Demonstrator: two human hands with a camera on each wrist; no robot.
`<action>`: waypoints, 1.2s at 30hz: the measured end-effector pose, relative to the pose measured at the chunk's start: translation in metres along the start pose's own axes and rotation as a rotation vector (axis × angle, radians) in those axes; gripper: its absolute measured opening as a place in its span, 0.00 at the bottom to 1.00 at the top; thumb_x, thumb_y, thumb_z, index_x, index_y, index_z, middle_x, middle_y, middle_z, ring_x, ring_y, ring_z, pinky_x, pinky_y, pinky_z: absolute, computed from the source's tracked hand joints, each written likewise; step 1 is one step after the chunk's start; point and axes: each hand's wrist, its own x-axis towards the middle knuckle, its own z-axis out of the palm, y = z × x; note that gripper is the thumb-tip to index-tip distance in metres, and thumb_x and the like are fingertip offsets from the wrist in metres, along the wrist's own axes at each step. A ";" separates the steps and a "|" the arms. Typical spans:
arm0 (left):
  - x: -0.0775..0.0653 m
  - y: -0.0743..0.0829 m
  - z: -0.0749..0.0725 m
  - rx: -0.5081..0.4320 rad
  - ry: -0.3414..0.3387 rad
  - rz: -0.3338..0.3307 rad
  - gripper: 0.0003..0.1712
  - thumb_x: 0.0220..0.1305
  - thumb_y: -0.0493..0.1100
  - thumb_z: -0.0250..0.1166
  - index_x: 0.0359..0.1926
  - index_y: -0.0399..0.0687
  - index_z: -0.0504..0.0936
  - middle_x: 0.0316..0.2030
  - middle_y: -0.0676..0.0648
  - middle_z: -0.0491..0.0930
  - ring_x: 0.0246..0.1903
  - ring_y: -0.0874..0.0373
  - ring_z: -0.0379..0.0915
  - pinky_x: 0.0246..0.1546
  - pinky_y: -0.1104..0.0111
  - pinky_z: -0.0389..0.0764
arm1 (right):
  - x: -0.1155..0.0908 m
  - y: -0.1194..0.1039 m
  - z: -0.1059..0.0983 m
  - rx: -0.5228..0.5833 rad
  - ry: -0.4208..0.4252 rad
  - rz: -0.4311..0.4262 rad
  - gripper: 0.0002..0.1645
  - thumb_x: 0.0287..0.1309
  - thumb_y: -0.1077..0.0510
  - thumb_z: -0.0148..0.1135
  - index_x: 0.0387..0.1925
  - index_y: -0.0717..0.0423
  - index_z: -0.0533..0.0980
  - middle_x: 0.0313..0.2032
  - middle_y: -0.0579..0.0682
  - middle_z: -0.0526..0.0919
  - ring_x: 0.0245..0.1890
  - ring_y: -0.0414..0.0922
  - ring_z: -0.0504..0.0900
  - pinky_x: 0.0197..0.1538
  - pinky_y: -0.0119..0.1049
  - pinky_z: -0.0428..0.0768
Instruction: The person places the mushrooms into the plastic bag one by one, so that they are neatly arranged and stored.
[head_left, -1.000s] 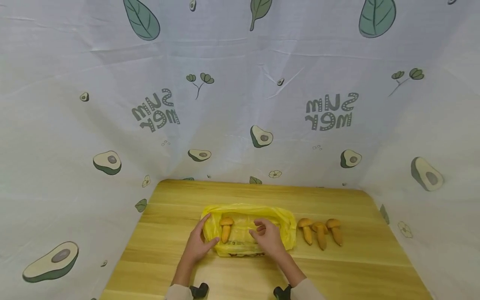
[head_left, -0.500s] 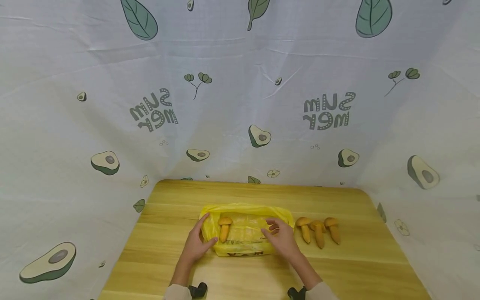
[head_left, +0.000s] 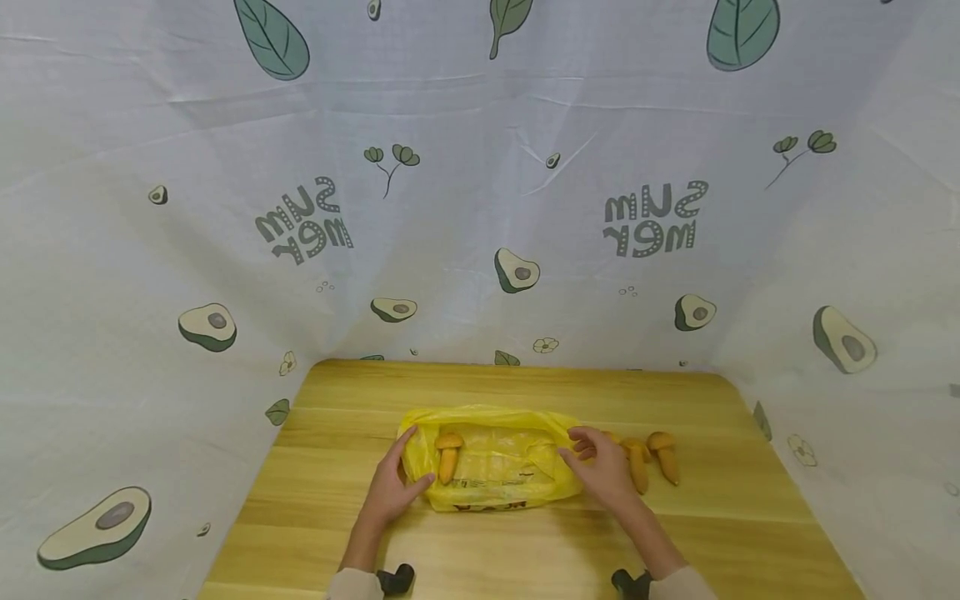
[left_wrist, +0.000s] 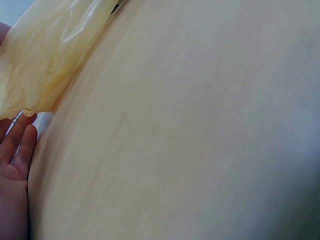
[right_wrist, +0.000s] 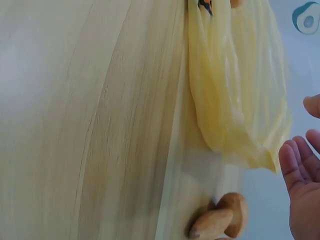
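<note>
A yellow plastic bag (head_left: 495, 500) lies with its mouth spread wide on the wooden table. Inside its left part is an orange-brown mushroom (head_left: 448, 458). My left hand (head_left: 392, 482) touches the bag's left end, thumb at the near rim and fingers at the far side. In the left wrist view its fingers (left_wrist: 20, 142) look fairly straight beside the plastic. My right hand (head_left: 606, 468), fingers loosely bent, hovers by the bag's right end and holds nothing. Just right of it lie two mushrooms, one nearer (head_left: 637, 468) and one farther right (head_left: 663, 457); a third is mostly hidden behind the hand.
The wooden table (head_left: 360, 417) is enclosed by a white curtain (head_left: 450, 225) printed with avocados and leaves. Dark wrist mounts (head_left: 396, 580) sit below both hands. In the right wrist view, a mushroom (right_wrist: 215, 222) lies on the table below the bag.
My right hand has moved right, from over the bag's middle to its right end, now covering one mushroom outside. My left hand stays in place at the bag.
</note>
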 end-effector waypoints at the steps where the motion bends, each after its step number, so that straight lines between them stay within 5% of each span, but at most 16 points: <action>1: 0.000 0.001 0.000 -0.002 0.006 0.000 0.52 0.56 0.39 0.75 0.79 0.44 0.60 0.77 0.34 0.60 0.76 0.32 0.55 0.72 0.35 0.58 | 0.000 0.002 -0.003 -0.003 0.007 -0.005 0.22 0.61 0.59 0.74 0.54 0.64 0.81 0.45 0.59 0.86 0.43 0.55 0.84 0.46 0.45 0.86; 12: -0.002 0.002 -0.003 -0.015 -0.043 -0.020 0.52 0.60 0.47 0.75 0.80 0.55 0.58 0.79 0.40 0.58 0.78 0.38 0.53 0.74 0.39 0.57 | -0.003 0.028 -0.036 -0.056 0.060 -0.045 0.20 0.62 0.60 0.73 0.52 0.66 0.81 0.42 0.59 0.87 0.39 0.51 0.84 0.40 0.33 0.84; 23: -0.001 0.002 -0.004 -0.030 -0.032 -0.013 0.53 0.57 0.43 0.77 0.80 0.53 0.60 0.77 0.39 0.61 0.76 0.39 0.57 0.73 0.41 0.62 | -0.009 0.051 -0.067 -0.126 0.066 0.010 0.23 0.63 0.57 0.72 0.53 0.67 0.80 0.44 0.62 0.87 0.42 0.54 0.85 0.40 0.29 0.82; 32: 0.002 0.002 -0.005 -0.025 -0.050 -0.024 0.53 0.58 0.46 0.76 0.80 0.57 0.59 0.78 0.41 0.60 0.77 0.40 0.56 0.74 0.42 0.61 | -0.013 0.068 -0.083 -0.143 0.088 0.045 0.24 0.61 0.56 0.74 0.54 0.66 0.81 0.44 0.62 0.88 0.37 0.35 0.83 0.39 0.24 0.81; 36: 0.000 0.000 -0.004 -0.011 -0.047 -0.037 0.53 0.58 0.47 0.76 0.80 0.57 0.59 0.78 0.40 0.59 0.78 0.39 0.54 0.74 0.41 0.59 | -0.017 0.077 -0.087 -0.154 0.112 0.040 0.24 0.60 0.56 0.74 0.52 0.66 0.81 0.43 0.62 0.88 0.36 0.36 0.83 0.38 0.27 0.82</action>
